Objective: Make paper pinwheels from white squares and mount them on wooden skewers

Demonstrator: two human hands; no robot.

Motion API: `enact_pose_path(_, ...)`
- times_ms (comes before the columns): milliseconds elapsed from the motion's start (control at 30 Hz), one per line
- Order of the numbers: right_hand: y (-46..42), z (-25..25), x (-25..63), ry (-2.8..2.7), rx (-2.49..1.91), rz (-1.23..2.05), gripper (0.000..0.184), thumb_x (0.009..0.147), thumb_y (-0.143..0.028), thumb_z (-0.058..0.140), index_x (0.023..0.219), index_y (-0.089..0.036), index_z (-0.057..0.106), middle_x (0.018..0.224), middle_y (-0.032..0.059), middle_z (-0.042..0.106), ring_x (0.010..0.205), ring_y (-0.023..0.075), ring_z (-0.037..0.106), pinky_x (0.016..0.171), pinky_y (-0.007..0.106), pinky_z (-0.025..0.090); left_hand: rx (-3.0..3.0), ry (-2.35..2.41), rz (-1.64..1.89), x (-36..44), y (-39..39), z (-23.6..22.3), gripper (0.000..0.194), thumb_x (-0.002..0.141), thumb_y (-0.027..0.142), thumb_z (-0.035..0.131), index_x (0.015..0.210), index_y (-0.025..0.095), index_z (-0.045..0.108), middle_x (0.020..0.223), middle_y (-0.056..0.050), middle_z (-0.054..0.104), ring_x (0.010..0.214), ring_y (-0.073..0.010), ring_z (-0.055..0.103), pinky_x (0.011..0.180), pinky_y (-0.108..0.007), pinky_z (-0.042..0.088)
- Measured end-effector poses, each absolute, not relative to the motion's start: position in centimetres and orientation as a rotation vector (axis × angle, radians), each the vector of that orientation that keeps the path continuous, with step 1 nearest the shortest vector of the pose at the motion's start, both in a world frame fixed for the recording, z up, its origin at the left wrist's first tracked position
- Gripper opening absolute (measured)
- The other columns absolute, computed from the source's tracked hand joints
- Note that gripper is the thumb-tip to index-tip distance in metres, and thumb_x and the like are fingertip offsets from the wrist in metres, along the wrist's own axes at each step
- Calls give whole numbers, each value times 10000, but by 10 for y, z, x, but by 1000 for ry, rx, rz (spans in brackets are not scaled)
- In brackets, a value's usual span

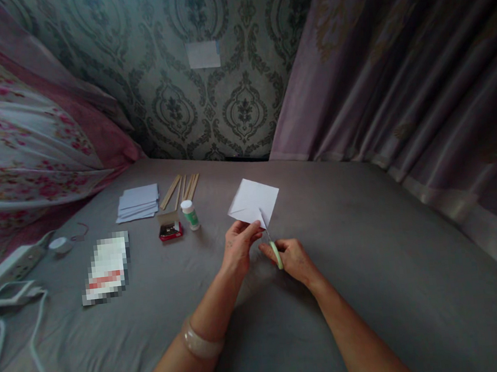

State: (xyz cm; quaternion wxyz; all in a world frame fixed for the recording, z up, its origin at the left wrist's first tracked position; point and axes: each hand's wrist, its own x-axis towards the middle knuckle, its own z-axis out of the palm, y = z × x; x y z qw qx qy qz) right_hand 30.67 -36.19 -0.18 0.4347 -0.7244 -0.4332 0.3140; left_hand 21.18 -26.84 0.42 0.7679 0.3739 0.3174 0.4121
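My left hand [239, 247] pinches the near corner of a folded white paper square [253, 201] and holds it up over the grey sheet. My right hand [292, 258] is closed round the pale green handles of small scissors [273, 247]. The scissor blades point up and away, and their tips meet the paper's lower edge just right of my left thumb. The two hands are close together, a few centimetres apart.
On the grey sheet [370, 244] lie a stack of white papers [138, 202], several wooden sticks [183, 187], a small glue bottle [190, 214], a red box [169, 227], a blurred packet [106, 268] and a power strip [8, 267] with cable. Curtains hang on the right.
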Motion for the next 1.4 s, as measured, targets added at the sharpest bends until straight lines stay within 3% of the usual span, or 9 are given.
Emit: enact_pose_path(1400,-361,-5,307,-993,-1727,899,498,655,-613,636,493,-157,522,461,-21,454,459,85,363,458,240,268,811,682,896,212,-270,6,295,537,267,814,750,138,658,688,-14,650,625,-107,604,607,-220,458)
